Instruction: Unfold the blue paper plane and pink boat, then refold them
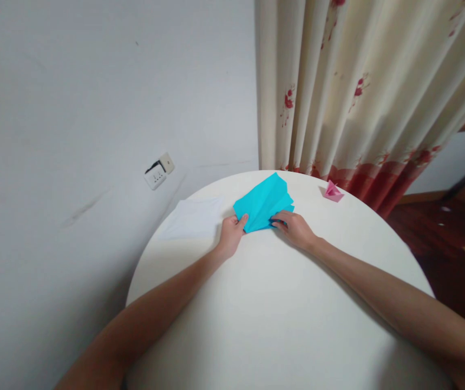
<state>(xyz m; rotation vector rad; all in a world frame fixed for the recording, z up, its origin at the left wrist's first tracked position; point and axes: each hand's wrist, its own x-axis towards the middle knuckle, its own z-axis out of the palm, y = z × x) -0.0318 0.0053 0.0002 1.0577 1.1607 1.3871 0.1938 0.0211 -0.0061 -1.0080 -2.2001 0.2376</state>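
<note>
Both hands on blue paper
Left hand (231,234) pinches the blue paper (263,202) at its corner; right hand (296,227) presses its edge onto the counter (281,314).

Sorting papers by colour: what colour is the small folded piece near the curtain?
Pink, seen in the head view.

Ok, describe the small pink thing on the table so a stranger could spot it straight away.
Start at the round white table and look to its far edge, by the flowered cream curtain. There sits a small pink folded paper figure, right of the fanned turquoise paper sheets. It alone is pink and folded up.
</note>
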